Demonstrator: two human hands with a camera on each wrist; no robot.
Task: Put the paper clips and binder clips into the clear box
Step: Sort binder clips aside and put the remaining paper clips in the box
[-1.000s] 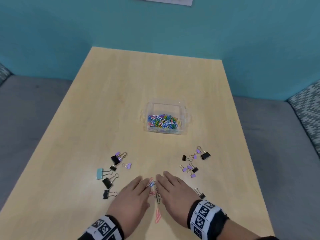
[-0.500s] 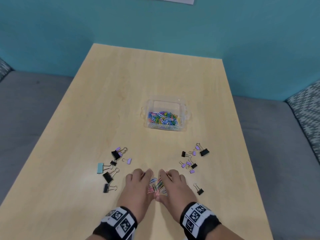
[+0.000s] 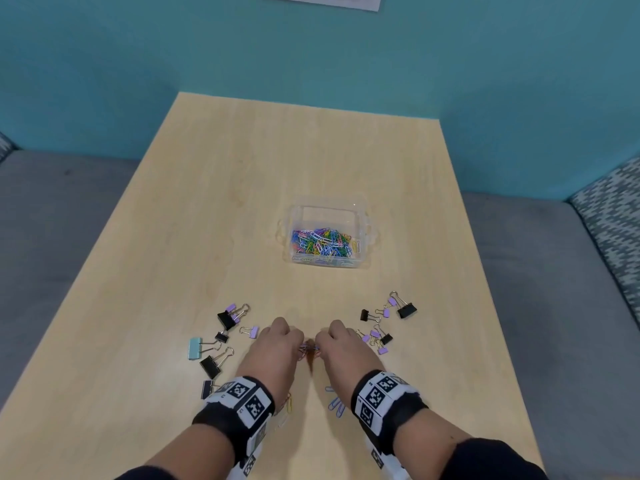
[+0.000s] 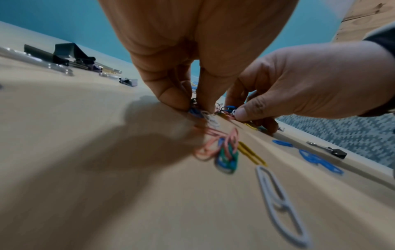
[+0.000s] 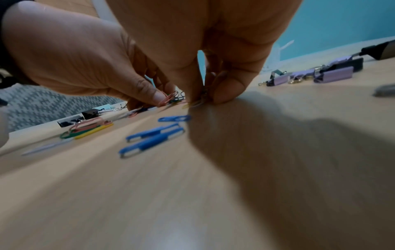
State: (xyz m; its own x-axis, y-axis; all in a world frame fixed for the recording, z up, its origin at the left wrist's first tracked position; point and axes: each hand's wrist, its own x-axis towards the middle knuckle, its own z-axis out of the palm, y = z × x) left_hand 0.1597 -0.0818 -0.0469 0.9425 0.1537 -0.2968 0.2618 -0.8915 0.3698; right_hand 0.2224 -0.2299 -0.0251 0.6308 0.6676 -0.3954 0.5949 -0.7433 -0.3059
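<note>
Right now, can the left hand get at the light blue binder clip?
Probably yes, once freed: the left hand is pinching paper clips. The light blue binder clip lies just to its left on open table, uncovered.

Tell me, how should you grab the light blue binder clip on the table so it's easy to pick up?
Probably by its body. The light blue binder clip lies flat on the table, left of the left hand. Its chunky blue body points away from the hands and its thin wire handles point toward them. Come down from above and pinch the body across its two sides; the handles would likely swing or slip.
</note>
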